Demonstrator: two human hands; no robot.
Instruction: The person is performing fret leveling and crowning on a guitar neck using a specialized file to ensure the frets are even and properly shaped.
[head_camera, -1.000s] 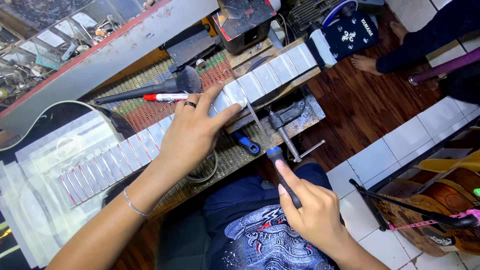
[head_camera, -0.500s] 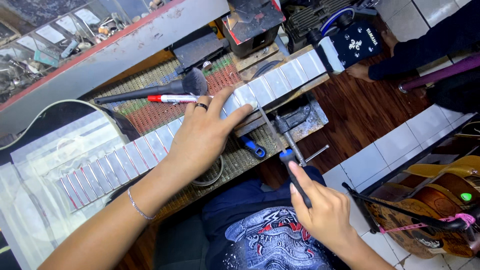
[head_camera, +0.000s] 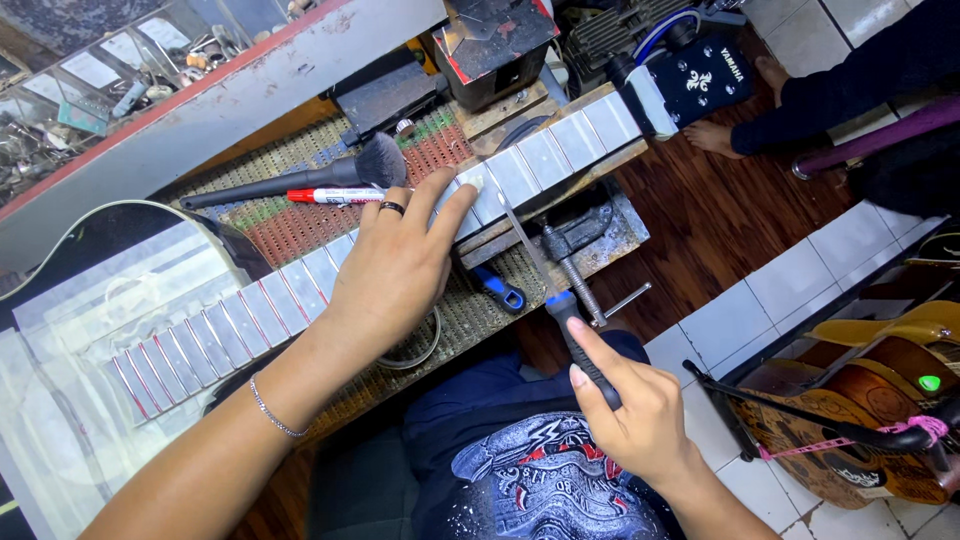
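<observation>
Item: guitar neck (head_camera: 560, 150), taped in pale strips between the frets, lying diagonally across a perforated bench mat (head_camera: 300, 225) and serving as landmark for all else. Left hand (head_camera: 395, 270): laid flat across the neck near its middle, fingers spread, ring on one finger, fingertips pressing the taped board just beside the file's tip; it grasps nothing, only bears down. Right hand (head_camera: 630, 415): closed around the dark handle of a slim file (head_camera: 525, 245), below the neck on the person's side; the blade runs up to meet a fret beside the left fingertips. Change noted: against the views a second and half a second ago, the file's tip has travelled up from beside the clamp to the fret, and the left hand has kept its place; judged, filing of that fret is under way. Clamp (head_camera: 575, 265): beneath the neck, screw handle pointing toward the person. Brush (head_camera: 300, 180) and red marker (head_camera: 335, 196): just beyond the neck, side by side. Headstock (head_camera: 700, 80): at the neck's far right end.
</observation>
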